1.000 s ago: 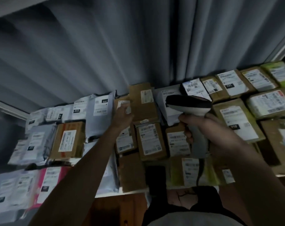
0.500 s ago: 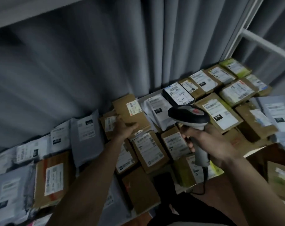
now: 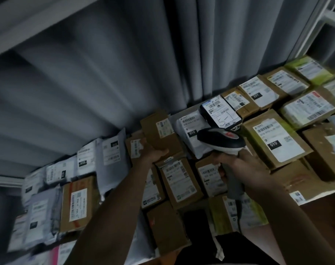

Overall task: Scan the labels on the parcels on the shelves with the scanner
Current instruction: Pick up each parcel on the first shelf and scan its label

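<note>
The left hand reaches forward with the arm extended and the palm turned inward, its thumb and fingers gripping the near edge of a tall brown carton that stands at the rear of the shelf. The right hand is curled firmly round the grey handle of the scanner, whose black head with a red mark on top is level and points toward the tall brown carton from its right. Behind the scanner lies a black parcel whose white label bears the handwritten characters "5-1". Left of that, between it and the tall brown carton, a white mailer carries a black tag reading "010". To the right of the scanner, a large brown box shows a barcode label and a second black "010" tag. Farther right and to the rear, another carton carries a tag reading "231". Left of the tall brown carton, grey mailers also bear "010" tags. The finer print on all labels is blurred and unreadable. A grey curtain hangs behind the shelf.
</note>
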